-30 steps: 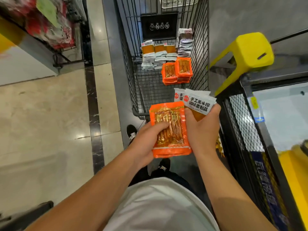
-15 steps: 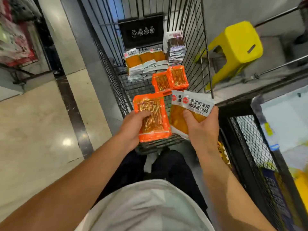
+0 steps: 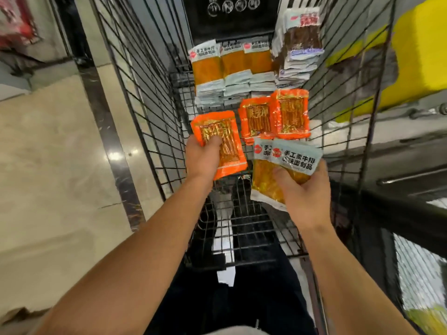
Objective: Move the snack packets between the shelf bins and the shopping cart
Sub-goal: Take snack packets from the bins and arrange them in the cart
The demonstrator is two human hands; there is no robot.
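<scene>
The left hand (image 3: 205, 158) pinches a flat orange foil snack packet (image 3: 219, 143) by its near edge, thumb on top, holding it face-up over the black wire shopping cart (image 3: 145, 93). The right hand (image 3: 304, 194) grips two overlapped yellow snack packets with pale blue printed headers (image 3: 285, 165), thumb pressed across their faces. Both loads hang inside the cart's near end, above its floor. Stock already lying in the cart is sorted by kind: two orange foil packets (image 3: 275, 116) side by side, stacked yellow packets (image 3: 232, 71) behind, a brown-packet stack (image 3: 300, 44) at the far right. Holding each kind in a separate hand likely serves to drop each onto its matching pile.
</scene>
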